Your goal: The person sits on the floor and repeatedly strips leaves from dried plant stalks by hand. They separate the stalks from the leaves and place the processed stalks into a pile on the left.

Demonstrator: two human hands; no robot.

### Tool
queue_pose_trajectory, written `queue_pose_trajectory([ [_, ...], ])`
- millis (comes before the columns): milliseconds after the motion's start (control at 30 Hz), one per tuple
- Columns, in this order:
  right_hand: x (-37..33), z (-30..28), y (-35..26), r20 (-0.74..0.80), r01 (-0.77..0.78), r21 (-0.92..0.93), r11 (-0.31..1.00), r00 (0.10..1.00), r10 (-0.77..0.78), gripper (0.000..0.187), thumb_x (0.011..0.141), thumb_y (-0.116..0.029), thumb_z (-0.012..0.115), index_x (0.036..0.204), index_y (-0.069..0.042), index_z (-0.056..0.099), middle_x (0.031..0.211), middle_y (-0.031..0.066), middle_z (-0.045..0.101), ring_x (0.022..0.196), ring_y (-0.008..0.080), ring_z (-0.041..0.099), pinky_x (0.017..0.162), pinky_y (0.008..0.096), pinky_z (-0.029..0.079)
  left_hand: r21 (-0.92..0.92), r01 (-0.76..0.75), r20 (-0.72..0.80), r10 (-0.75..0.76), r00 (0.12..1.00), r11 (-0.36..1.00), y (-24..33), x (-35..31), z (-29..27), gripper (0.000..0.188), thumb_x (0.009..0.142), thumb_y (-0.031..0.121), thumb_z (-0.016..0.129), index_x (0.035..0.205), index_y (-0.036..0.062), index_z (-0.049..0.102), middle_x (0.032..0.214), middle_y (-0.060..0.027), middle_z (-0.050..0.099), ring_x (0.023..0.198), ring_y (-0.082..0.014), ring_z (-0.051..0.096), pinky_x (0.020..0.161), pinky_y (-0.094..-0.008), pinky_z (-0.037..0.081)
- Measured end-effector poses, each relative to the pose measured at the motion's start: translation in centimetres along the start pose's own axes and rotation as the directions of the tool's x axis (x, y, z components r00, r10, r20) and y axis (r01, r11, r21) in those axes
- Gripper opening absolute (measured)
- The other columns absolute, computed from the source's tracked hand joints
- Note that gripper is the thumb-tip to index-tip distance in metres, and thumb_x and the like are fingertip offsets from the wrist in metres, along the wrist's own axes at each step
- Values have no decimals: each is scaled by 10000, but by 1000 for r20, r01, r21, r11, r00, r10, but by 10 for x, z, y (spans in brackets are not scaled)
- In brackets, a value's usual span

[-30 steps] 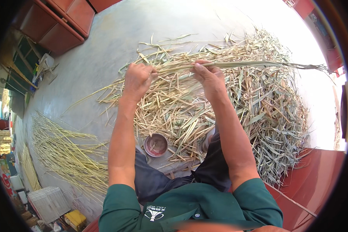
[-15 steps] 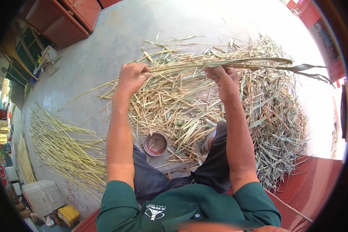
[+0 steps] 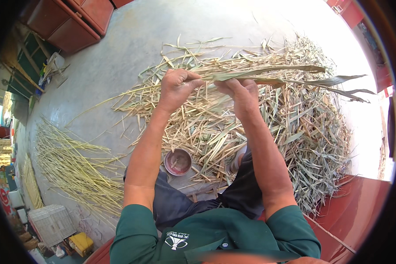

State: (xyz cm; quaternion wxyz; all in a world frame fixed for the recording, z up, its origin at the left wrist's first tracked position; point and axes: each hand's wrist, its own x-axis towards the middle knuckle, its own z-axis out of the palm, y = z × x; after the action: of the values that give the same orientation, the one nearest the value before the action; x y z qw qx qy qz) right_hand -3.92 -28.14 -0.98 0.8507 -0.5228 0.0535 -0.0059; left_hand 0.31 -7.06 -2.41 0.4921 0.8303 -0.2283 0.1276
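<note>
A long thin plant stalk (image 3: pixel 134 90) with green leaves (image 3: pixel 290 69) on its right part stretches sideways over a heap of straw. My left hand (image 3: pixel 177 90) is closed round the stalk, fingers pinched, and the bare yellowish end trails out to the left. Close beside it, my right hand (image 3: pixel 241 94) grips the leafy part between thumb and fingers. From there, the blades and a curled, drying tip reach far to the right. The fingertips partly hide where the leaf meets the stalk.
Cut husks and leaves (image 3: pixel 312 145) heap up ahead and to the right. Bare yellow-green stalks (image 3: pixel 77 169) lie at left. A small round bowl (image 3: pixel 177 162) stands between my legs. A white wire crate (image 3: pixel 52 224) is at lower left, a red cabinet (image 3: pixel 70 26) at upper left.
My left hand has moved right along the stalk, while my right hand has shifted somewhat left. The hands are now much closer together, and the leafy end hangs slightly lower.
</note>
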Motion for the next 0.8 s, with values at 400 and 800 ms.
queue_pose_trajectory([
  [400,12,-22,-8,-188,-96,103,990,975,115,221,917,-59,645,1087,31,537,1000,193,704,861,246,741,711,274,635,-704,-53,-499,-440,747,708,-25,6,-102,199,877,240,797,916,86,677,826,-36,700,713,-131,615,605,-231,430],
  [800,26,-47,-9,-160,-62,113,992,984,79,99,935,-33,622,1014,20,592,1034,204,705,872,235,739,724,266,643,-327,5,-662,-233,712,945,-24,1,-154,201,877,212,797,946,63,682,805,-46,694,703,-117,610,657,-252,485],
])
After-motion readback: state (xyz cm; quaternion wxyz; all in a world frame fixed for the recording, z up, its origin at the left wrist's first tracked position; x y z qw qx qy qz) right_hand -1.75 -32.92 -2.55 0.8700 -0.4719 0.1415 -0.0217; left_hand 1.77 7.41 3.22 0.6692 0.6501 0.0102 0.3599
